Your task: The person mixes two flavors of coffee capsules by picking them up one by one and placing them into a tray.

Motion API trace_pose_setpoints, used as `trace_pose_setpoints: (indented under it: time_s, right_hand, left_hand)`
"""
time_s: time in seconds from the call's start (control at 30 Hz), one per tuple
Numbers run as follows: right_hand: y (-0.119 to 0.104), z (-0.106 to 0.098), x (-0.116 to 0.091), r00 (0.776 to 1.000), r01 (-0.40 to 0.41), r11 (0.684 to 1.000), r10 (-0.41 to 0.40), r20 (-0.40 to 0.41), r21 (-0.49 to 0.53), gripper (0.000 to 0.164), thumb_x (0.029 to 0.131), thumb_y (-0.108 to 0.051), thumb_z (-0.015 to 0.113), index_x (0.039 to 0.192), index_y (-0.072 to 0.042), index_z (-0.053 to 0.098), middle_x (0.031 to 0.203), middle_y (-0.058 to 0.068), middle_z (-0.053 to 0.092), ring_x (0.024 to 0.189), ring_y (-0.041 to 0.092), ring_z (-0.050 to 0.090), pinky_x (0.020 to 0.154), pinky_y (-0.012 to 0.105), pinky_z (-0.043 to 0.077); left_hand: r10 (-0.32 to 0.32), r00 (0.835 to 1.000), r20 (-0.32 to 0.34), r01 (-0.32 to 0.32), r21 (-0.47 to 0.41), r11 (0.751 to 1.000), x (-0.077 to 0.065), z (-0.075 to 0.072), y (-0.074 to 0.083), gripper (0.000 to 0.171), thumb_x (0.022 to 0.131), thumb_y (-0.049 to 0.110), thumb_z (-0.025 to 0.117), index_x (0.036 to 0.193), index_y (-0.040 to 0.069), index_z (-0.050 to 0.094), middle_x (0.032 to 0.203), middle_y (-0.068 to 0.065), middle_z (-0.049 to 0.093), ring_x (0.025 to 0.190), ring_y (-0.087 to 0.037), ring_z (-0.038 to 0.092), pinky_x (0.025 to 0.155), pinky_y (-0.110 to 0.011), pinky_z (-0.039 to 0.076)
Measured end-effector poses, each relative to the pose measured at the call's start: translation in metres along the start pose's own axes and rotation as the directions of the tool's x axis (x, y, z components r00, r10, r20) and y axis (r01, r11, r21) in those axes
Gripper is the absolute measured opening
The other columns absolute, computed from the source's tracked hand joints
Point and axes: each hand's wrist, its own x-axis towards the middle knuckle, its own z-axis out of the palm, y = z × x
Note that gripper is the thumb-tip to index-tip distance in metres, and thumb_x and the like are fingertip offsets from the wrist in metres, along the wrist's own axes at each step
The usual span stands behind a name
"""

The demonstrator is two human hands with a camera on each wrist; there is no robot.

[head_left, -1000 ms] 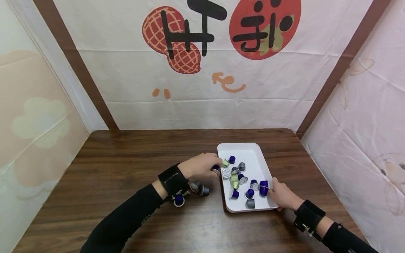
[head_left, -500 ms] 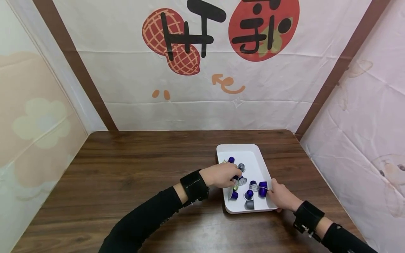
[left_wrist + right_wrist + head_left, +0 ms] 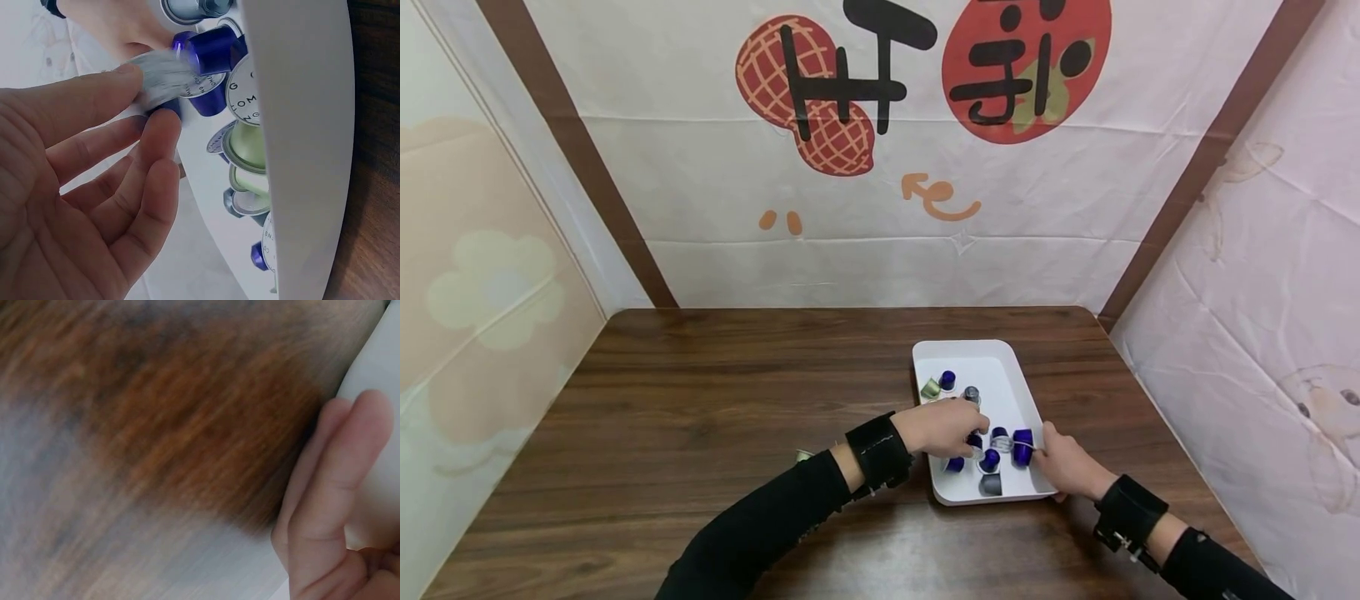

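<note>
Over the white tray (image 3: 1003, 375), my left hand (image 3: 943, 423) pinches a coffee capsule (image 3: 165, 78) between thumb and fingertips. Its silver lid is motion-blurred, and a dark blue body shows below it. Several blue, green and grey coffee capsules lie in the tray, some upright, others tipped over, such as a green capsule (image 3: 930, 389) and a grey capsule (image 3: 991, 484). My left hand hides part of the group. At the tray's near right corner my right hand (image 3: 1070, 462) grips the rim; in the right wrist view its fingers (image 3: 337, 469) lie along the tray's outer side.
A pale green capsule (image 3: 803, 455) peeks out from behind my left forearm on the brown wooden table (image 3: 737, 392). The forearm may hide others. A printed fabric sheet (image 3: 820, 275) hangs behind the table, with more fabric at both sides.
My left hand has moved right from beside the tray's left edge, carrying a capsule over the tray, and lately a little further right. My right hand stays on the rim.
</note>
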Motion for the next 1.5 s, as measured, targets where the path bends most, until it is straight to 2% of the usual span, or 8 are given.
trace_pose_setpoints:
  time_s: [0.27,0.43,0.67,0.83,1.07,1.27,1.4,1.5]
  right_hand:
    - [-0.002,0.0,-0.002,1.0,-0.009,1.0,0.009,0.006,-0.002,0.018,0.092,-0.002,0.047,0.104,0.006,0.036,0.076,0.024,0.053,0.038,0.021,0.052,0.035,0.033,0.044]
    - [0.0,0.001,-0.003,1.0,-0.013,1.0,0.013,0.003,-0.008,0.017,0.092,-0.002,0.047,0.104,0.005,0.037,0.076,0.024,0.052,0.038,0.02,0.052,0.034,0.033,0.044]
    - [0.0,0.0,-0.004,1.0,-0.015,1.0,0.015,0.014,-0.007,0.021,0.093,-0.002,0.046,0.108,0.008,0.036,0.085,0.03,0.052,0.043,0.02,0.053,0.035,0.033,0.045]
    - [-0.001,-0.001,-0.003,1.0,-0.008,1.0,0.008,0.01,-0.004,0.022,0.093,-0.002,0.046,0.109,0.008,0.035,0.083,0.029,0.052,0.042,0.02,0.053,0.035,0.033,0.045]
    - [-0.001,0.0,-0.001,1.0,-0.013,1.0,0.013,0.0,0.004,0.021,0.092,-0.002,0.046,0.108,0.007,0.036,0.081,0.028,0.053,0.039,0.02,0.052,0.034,0.033,0.045]
    - [-0.002,0.0,-0.002,1.0,-0.003,1.0,0.003,-0.002,-0.002,0.021,0.092,-0.002,0.046,0.108,0.008,0.036,0.081,0.03,0.053,0.038,0.02,0.053,0.034,0.033,0.044]
    - [-0.002,0.0,-0.002,1.0,-0.001,1.0,0.001,-0.009,-0.003,0.02,0.091,-0.002,0.046,0.106,0.007,0.036,0.081,0.031,0.052,0.038,0.02,0.053,0.034,0.033,0.044]
    - [-0.002,0.0,-0.002,1.0,-0.003,1.0,0.003,-0.006,0.002,0.019,0.091,-0.002,0.046,0.105,0.007,0.036,0.082,0.031,0.052,0.04,0.02,0.053,0.034,0.033,0.044]
  left_hand:
    - [-0.002,1.0,-0.027,0.001,-0.02,1.0,-0.01,-0.004,-0.007,0.027,0.086,0.019,0.071,0.11,0.009,0.067,0.102,0.0,0.062,0.092,-0.008,0.056,0.08,-0.021,0.044]
    - [-0.003,0.999,-0.044,-0.001,-0.075,0.997,-0.027,-0.009,-0.019,0.022,0.087,0.016,0.068,0.108,0.007,0.068,0.103,-0.002,0.064,0.092,-0.01,0.057,0.08,-0.021,0.044]
    - [-0.079,0.996,-0.05,0.073,-0.111,0.991,-0.056,-0.017,-0.046,0.004,0.088,0.012,0.065,0.09,0.008,0.065,0.087,0.0,0.06,0.074,-0.01,0.052,0.065,-0.023,0.041]
    - [-0.142,0.989,-0.032,0.135,-0.162,0.978,-0.079,-0.02,-0.062,0.003,0.089,0.014,0.064,0.089,0.011,0.063,0.088,-0.003,0.06,0.072,-0.01,0.051,0.063,-0.026,0.041]
    - [-0.192,0.981,-0.018,0.178,-0.291,0.94,-0.12,-0.011,-0.087,0.014,0.09,0.016,0.064,0.102,0.009,0.066,0.104,-0.006,0.065,0.091,-0.016,0.062,0.079,-0.031,0.049]
    - [-0.176,0.984,0.02,0.168,-0.417,0.893,-0.155,0.0,-0.103,0.023,0.088,0.02,0.069,0.104,0.005,0.065,0.103,-0.006,0.065,0.088,-0.013,0.06,0.076,-0.03,0.049]
    - [-0.21,0.976,0.06,0.214,-0.453,0.866,-0.172,0.007,-0.107,0.03,0.083,0.025,0.074,0.106,0.008,0.065,0.1,-0.003,0.062,0.089,-0.017,0.057,0.076,-0.034,0.047]
    - [-0.232,0.969,0.079,0.243,-0.45,0.859,-0.18,0.016,-0.107,0.032,0.079,0.024,0.078,0.104,0.011,0.064,0.099,-0.002,0.059,0.092,-0.021,0.055,0.078,-0.037,0.046]
